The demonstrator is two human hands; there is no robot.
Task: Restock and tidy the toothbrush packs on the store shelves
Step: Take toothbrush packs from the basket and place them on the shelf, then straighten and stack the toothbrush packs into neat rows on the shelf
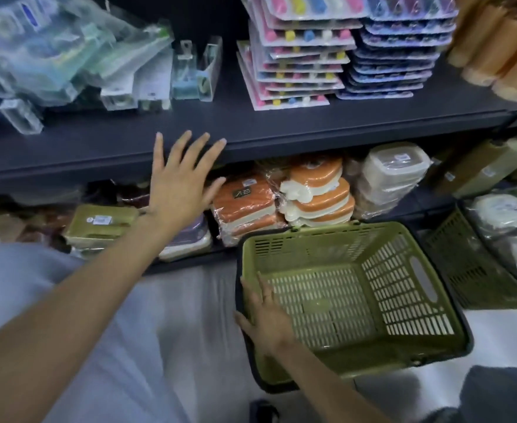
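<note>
Flat toothbrush packs lie in two stacks on the dark shelf (281, 126): a pink-carded stack (293, 65) and a blue-carded stack (394, 56) to its right. Clear toothbrush packs (77, 62) lie in a loose, blurred heap at the left. My left hand (181, 181) is spread with straight fingers just in front of the shelf's front edge and holds nothing. My right hand (266, 315) rests flat on the left rim of an olive-green basket (403, 270), which has nothing in it.
Under the shelf lie wrapped orange-and-white cases (281, 196), pale lidded boxes (394, 175) and a green box (104, 221). A second green basket (470, 270) stands at the right. Orange rolls (501, 47) fill the shelf's right end.
</note>
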